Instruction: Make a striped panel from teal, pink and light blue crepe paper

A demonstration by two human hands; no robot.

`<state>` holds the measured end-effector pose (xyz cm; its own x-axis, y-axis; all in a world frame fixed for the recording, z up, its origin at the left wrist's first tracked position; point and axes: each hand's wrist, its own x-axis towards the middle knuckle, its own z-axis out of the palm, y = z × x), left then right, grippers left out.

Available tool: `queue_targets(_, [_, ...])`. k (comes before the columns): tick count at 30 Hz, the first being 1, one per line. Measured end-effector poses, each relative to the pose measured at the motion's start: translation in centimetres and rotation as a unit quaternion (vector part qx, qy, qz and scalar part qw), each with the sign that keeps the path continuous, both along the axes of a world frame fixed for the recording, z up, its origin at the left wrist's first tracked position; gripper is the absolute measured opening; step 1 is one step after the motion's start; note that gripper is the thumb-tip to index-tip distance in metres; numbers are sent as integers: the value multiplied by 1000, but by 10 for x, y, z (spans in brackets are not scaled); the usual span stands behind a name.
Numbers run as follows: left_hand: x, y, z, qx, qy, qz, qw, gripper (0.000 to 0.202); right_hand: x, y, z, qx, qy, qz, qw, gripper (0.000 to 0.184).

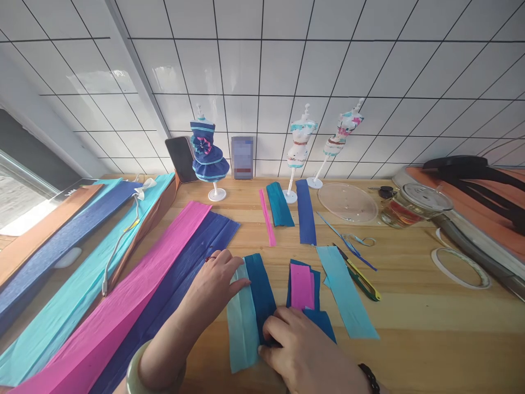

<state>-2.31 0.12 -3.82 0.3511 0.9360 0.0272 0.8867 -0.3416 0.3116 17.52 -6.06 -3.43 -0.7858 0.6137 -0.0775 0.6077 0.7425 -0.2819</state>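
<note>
A light blue crepe paper strip (241, 334) and a dark teal crepe paper strip (260, 282) lie side by side on the wooden table, touching along their long edges. My left hand (221, 282) grips the upper left end of the light blue strip, thumb on top and fingers curled. Lower down, my right hand (301, 345) pinches near the bottom of the dark teal strip, with thumb and forefinger close together. Its knuckles hide part of that strip. Beyond it is a small stack of cut pieces with a pink piece (302, 287) on top.
Right of the stack lie another light blue strip (348, 295), a yellow-green cutter (365, 282) and scissors (348, 243). Long crepe sheets, including a pink one (135, 301), cover the left side. Several small dress forms, one in a blue dress (207, 150), stand by the tiled wall near a jar (414, 205).
</note>
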Motion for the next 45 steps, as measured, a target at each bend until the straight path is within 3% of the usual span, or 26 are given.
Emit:
queue_targets(17, [0, -1, -1, 1, 23, -17, 1000, 25, 0, -3, 7, -39, 5, -27, 999, 16])
queue_targets(20, [-1, -1, -2, 11, 15, -23, 1000, 24, 1, -4, 9, -2, 30, -34, 999, 17])
queue_targets(23, [-1, -2, -3, 23, 5, -29, 999, 28, 2, -5, 7, 66, 53, 0, 996, 15])
queue_targets(27, [0, -1, -4, 34, 1, -39, 999, 26, 1, -12, -3, 133, 44, 38, 989, 18])
queue_targets(31, [1, 1, -5, 43, 2, -68, 997, 19, -3, -22, -12, 193, 44, 33, 980, 21])
queue_targets(38, [5, 0, -4, 59, 27, -112, 992, 8, -7, -32, -21, 203, 14, 25, 979, 30])
queue_targets(45, [10, -21, 1, 75, 55, -105, 990, 8, 6, -31, -20, 206, 15, 63, 976, 29])
